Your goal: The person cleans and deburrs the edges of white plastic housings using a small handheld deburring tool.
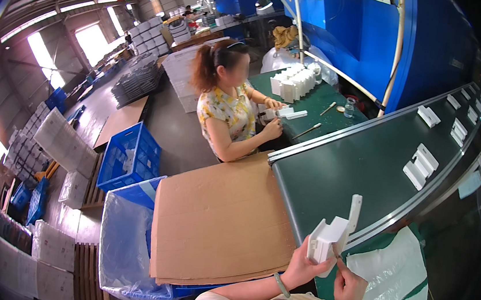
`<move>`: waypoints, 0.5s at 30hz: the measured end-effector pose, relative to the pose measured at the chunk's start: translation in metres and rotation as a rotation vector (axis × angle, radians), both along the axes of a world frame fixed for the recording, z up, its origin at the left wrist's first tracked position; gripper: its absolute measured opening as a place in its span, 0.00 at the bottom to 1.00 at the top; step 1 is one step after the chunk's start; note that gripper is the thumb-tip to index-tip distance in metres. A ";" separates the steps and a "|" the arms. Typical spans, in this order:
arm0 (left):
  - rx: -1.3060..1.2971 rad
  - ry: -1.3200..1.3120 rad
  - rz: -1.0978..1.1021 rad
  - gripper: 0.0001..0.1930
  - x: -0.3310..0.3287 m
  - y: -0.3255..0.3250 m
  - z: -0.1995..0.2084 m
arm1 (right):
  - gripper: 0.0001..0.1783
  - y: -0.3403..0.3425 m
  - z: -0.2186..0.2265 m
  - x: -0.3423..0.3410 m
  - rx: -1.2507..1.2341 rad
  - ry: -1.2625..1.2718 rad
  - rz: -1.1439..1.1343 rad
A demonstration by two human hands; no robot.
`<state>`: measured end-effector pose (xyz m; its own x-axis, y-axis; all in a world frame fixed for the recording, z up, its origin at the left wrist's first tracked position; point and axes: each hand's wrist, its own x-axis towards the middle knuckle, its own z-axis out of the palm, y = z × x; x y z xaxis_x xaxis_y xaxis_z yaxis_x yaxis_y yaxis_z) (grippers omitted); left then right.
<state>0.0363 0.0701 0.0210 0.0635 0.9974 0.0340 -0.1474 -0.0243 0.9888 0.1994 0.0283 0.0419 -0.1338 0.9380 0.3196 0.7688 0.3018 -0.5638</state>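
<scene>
My left hand (300, 270), with a pale bangle at the wrist, is closed round the lower side of a white moulded plastic part (331, 233). A channel runs through the part, and a narrow arm rises from its right side. Close against its lower right edge is my right hand (350, 289), fingers curled as in a pinch. Something thin and dark seems to reach from these fingers to the part, too small to make out. Both hands are just above the near end of a dark green conveyor belt (329, 187).
Similar white parts (421, 166) lie along the belt. Brown cardboard (222, 223) covers part of a plastic-lined blue crate (124, 243) at my left. A co-worker (227, 102) handles white parts at a green table (338, 98). White plastic sheeting (385, 274) lies at my right.
</scene>
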 end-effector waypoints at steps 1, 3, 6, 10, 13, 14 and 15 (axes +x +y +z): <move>-0.005 0.036 -0.010 0.29 -0.001 0.000 0.004 | 0.17 0.000 -0.002 0.000 -0.001 0.002 0.005; 0.008 0.030 -0.009 0.28 0.001 0.000 0.001 | 0.17 -0.003 -0.009 0.004 0.017 0.011 -0.026; -0.017 -0.096 -0.013 0.27 0.002 -0.004 0.001 | 0.18 -0.002 -0.008 0.001 0.077 0.062 -0.037; -0.054 -0.091 -0.025 0.27 -0.005 -0.003 0.007 | 0.17 -0.010 0.004 0.000 0.006 0.022 -0.008; -0.003 -0.077 -0.011 0.26 -0.001 -0.007 -0.001 | 0.17 -0.006 0.008 0.001 -0.070 0.021 0.025; 0.027 -0.059 -0.008 0.26 0.002 -0.009 -0.005 | 0.15 0.000 0.006 -0.001 0.001 0.077 -0.008; 0.030 -0.057 -0.006 0.26 0.004 -0.010 -0.004 | 0.14 0.003 0.005 -0.002 0.069 0.132 -0.044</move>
<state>0.0400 0.0597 0.0165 0.0665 0.9955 0.0672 -0.2037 -0.0524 0.9776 0.1977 0.0310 0.0471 -0.0458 0.9175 0.3952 0.7029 0.3107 -0.6399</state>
